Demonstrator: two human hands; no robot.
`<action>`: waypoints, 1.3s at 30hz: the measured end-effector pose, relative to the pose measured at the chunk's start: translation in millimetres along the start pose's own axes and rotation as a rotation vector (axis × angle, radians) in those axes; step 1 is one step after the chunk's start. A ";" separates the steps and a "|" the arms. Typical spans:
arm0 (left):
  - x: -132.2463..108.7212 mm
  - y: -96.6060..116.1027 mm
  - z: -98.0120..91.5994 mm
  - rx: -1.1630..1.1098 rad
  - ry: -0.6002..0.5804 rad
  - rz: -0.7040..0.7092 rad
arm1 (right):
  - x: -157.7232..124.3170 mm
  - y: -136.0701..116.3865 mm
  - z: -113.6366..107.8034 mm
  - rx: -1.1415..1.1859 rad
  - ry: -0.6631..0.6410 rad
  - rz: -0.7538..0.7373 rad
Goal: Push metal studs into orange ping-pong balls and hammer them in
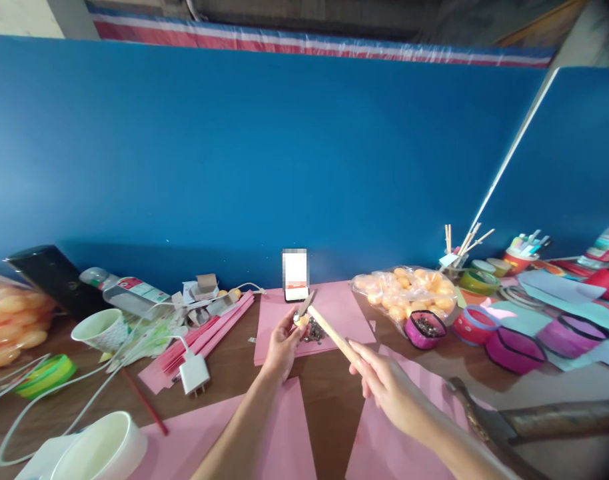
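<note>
My left hand is closed around a small pale-yellow ball over a pink sheet. A grey, blade-like pointed piece sticks up beside the ball; whether the fingers grip it too is unclear. My right hand grips a light wooden stick. The stick slants up and left, its far end close to the ball; I cannot tell if they touch. A pile of small dark metal pieces lies on the sheet between my hands. Behind it a phone leans upright.
At right are a bag of orange balls, a purple fabric bowl of small metal pieces and several other bowls. Left lie pink strips, a white charger with cables and paper cups. A blue partition rises behind.
</note>
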State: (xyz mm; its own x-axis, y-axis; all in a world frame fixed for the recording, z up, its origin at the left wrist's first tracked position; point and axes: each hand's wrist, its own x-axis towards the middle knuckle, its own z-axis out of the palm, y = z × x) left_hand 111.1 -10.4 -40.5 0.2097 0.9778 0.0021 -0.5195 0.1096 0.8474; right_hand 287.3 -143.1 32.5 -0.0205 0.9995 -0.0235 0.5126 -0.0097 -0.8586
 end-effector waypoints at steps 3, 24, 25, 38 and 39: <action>-1.2 2.1 0.8 -0.023 -0.009 0.005 | 0.0 -1.6 0.2 0.011 0.040 -0.021; -3.0 8.3 2.1 -0.121 -0.079 -0.045 | 9.5 0.9 -2.3 0.297 -0.042 0.022; -3.5 9.0 2.3 -0.127 -0.089 -0.049 | 9.8 1.0 -3.2 0.316 -0.043 0.023; -6.2 10.0 6.0 -0.092 -0.051 -0.033 | 8.4 2.7 -6.7 0.167 0.082 -0.008; -5.7 9.4 5.9 -0.092 -0.040 -0.021 | 7.4 2.5 -7.1 0.113 0.095 -0.026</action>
State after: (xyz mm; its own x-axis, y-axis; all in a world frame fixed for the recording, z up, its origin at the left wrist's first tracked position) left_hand 109.9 -16.0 -29.4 0.2534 0.9673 0.0074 -0.5880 0.1480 0.7952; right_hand 294.5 -135.5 33.8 0.0518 0.9977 0.0437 0.4129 0.0184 -0.9106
